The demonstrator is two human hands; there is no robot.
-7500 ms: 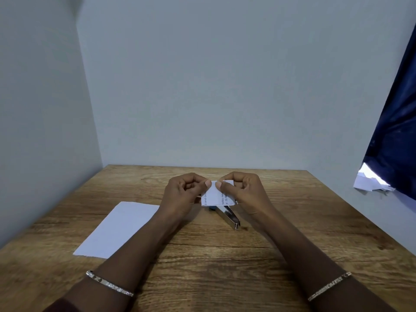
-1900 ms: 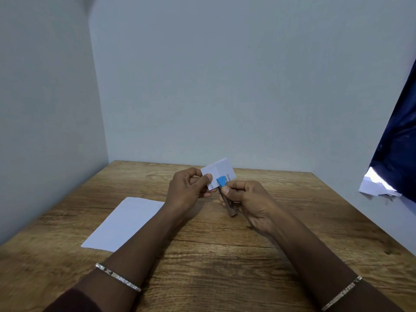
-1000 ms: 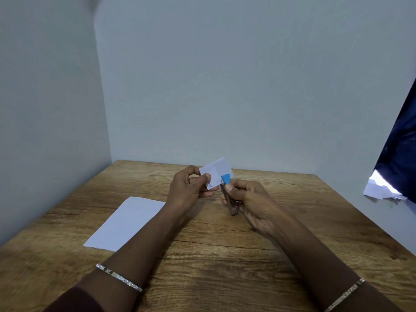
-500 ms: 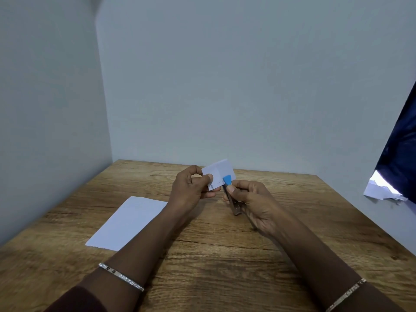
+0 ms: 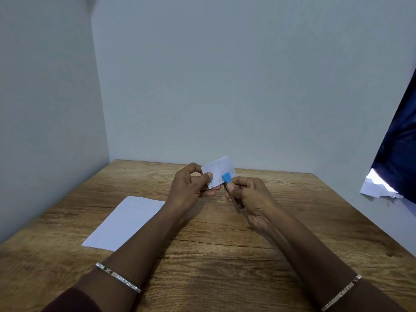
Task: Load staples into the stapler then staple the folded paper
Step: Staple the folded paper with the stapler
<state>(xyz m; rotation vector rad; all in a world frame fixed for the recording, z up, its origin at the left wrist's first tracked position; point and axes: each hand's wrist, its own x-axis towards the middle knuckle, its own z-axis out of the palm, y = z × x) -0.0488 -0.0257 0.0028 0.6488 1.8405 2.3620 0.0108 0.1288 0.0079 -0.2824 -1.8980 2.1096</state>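
Observation:
A small folded white paper [image 5: 219, 171] with some print is held above the wooden table [image 5: 225, 255]. My left hand [image 5: 190, 190] pinches its left edge between thumb and fingers. My right hand [image 5: 251, 199] grips a small metal stapler [image 5: 234, 194] with a blue tip. The blue tip lies over the paper's right lower edge. Most of the stapler's body is hidden inside my right hand.
A flat white sheet [image 5: 126, 222] lies on the table to the left of my left forearm. Grey walls close in the table at the left and back. At the right edge hang a dark blue cloth [image 5: 398, 154] and crumpled white paper [image 5: 378, 188].
Since the earliest frame my right hand has picked the stapler up off the table and brought its blue tip onto the paper. Over the last second the hands have barely moved.

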